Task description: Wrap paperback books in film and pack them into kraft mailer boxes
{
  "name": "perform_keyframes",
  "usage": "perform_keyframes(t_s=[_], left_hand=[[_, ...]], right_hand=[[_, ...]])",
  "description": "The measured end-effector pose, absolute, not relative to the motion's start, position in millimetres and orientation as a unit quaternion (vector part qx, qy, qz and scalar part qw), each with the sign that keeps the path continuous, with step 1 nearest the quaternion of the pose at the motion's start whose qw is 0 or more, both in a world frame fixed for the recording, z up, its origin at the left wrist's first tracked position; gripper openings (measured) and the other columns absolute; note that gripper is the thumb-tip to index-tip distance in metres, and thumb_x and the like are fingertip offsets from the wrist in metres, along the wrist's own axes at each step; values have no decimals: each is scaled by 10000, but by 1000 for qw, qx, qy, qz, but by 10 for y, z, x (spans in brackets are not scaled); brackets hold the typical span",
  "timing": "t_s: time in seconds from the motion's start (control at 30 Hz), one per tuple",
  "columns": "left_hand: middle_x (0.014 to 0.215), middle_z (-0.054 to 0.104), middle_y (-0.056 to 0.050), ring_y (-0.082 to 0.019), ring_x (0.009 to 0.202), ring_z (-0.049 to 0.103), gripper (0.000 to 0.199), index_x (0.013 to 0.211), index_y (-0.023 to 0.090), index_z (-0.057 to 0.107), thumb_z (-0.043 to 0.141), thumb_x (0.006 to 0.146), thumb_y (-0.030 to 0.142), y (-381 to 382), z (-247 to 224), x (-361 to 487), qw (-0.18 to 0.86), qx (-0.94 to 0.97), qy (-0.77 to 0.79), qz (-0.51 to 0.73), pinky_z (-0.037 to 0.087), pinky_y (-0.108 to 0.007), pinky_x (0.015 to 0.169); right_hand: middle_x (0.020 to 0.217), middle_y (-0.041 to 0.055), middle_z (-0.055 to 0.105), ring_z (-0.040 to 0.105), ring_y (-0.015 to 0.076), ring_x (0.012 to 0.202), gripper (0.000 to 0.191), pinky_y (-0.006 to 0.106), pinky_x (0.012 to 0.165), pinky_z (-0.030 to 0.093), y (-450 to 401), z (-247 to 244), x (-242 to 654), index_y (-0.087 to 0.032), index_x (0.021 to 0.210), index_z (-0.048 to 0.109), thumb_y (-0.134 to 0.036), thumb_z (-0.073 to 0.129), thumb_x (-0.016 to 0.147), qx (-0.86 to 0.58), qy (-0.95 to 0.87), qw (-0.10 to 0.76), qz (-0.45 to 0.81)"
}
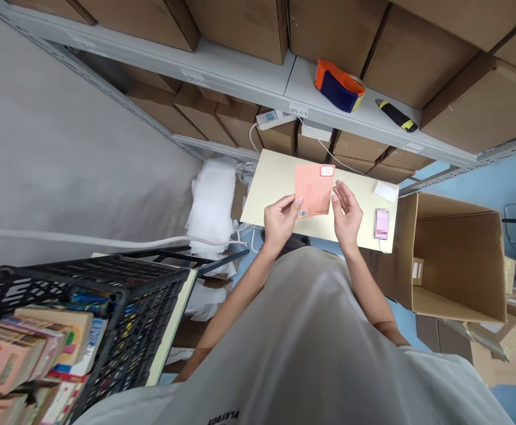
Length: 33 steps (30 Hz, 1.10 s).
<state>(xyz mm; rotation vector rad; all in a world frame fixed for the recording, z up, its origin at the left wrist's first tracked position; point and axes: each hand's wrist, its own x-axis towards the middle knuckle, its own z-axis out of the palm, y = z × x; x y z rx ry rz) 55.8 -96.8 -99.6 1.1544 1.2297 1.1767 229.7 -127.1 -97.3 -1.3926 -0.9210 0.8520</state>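
Observation:
A salmon-pink book (pixel 313 192) faces me above the pale table, with a barcode at its lower left and a red-edged white label at its top right. My left hand (pixel 280 221) grips its lower left edge, the thumb lying on the cover and the other fingers partly hidden behind. At the book's right edge is my right hand (pixel 347 213), its fingers stretched and the thumb apart from them. Whether its fingertips touch the edge I cannot tell.
The cream table (pixel 264 189) bears a phone (pixel 381 224) and a white slip (pixel 386 191). Beyond it, a shelf (pixel 258 74) holds cartons, a box cutter (pixel 397 115) and an orange-blue tape roll (pixel 340 85). A black crate (pixel 152 330) of books stands left, an open carton (pixel 457 260) right.

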Motion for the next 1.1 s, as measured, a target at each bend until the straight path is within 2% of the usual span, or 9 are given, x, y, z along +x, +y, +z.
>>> perform_keyframes(t_s=[0.13,0.27,0.37,0.47,0.53,0.7,0.83,0.97,1.1], left_hand=[[1130,886,-84,-319,1099,834,463,1075,209,913,826,965,650,-1011,-978,567,475,499,525,500,692,-435,1011],[1307,869,-93,-323,1247,811,316,1173,272,912,803,1012,522,-1126,-959,666,433,576,488,492,655,-516,1147],[1394,840,-114,-315,1253,797,271,1173,283,906,811,1004,473,-1169,-982,689,415,640,438,476,638,-541,1168],[1462,804,-132,-314,1309,762,366,1264,273,874,839,981,504,-1094,-1029,598,403,634,450,482,648,-499,1127],[1500,774,-148,-304,1294,755,516,1360,256,830,863,954,572,-985,-1074,495,406,586,493,498,669,-435,1039],[1188,862,-141,-283,1019,801,642,1172,185,872,890,855,743,-740,-1217,271,534,510,479,475,670,-402,899],[1130,871,-113,-246,950,792,555,1109,189,872,909,863,685,-724,-1249,204,546,523,466,459,642,-373,879],[1135,874,-77,-228,1001,770,278,1094,237,872,877,951,476,-765,-1137,175,440,601,457,485,608,-350,853],[1166,888,-41,-246,1169,764,85,1004,284,869,791,1001,251,-794,-994,128,344,674,414,506,618,-433,1019]], right_hand=[[1496,122,801,776,309,1406,565,522,1245,624,-1381,-901,2123,-273,1426,806,-687,718,1052,-596,-419,566,386],[1453,119,823,791,319,1370,658,492,1198,664,-1431,-928,1966,-250,1397,819,-704,866,923,-581,-398,559,438],[1355,102,862,839,308,1230,674,473,1102,716,-1376,-979,1999,-238,1329,833,-730,891,872,-583,-363,573,448],[1209,89,898,864,290,1060,633,443,953,754,-1301,-976,2120,-233,1244,847,-762,843,898,-582,-351,568,465],[1191,90,901,863,296,1055,626,439,943,749,-1279,-944,2188,-233,1230,851,-759,856,890,-572,-357,561,480],[1197,84,899,857,304,1104,620,458,1002,729,-1315,-916,2256,-236,1222,863,-760,866,891,-550,-375,551,504],[1103,62,907,852,289,1042,620,433,946,728,-1327,-967,2336,-230,1182,882,-767,883,873,-556,-398,538,493],[1232,49,901,829,307,1227,504,499,1145,666,-1317,-941,2445,-278,1194,901,-707,870,931,-553,-452,529,457],[1499,18,808,660,305,1555,345,567,1378,472,-1327,-867,2518,-361,1163,911,-654,836,997,-513,-523,529,427]])
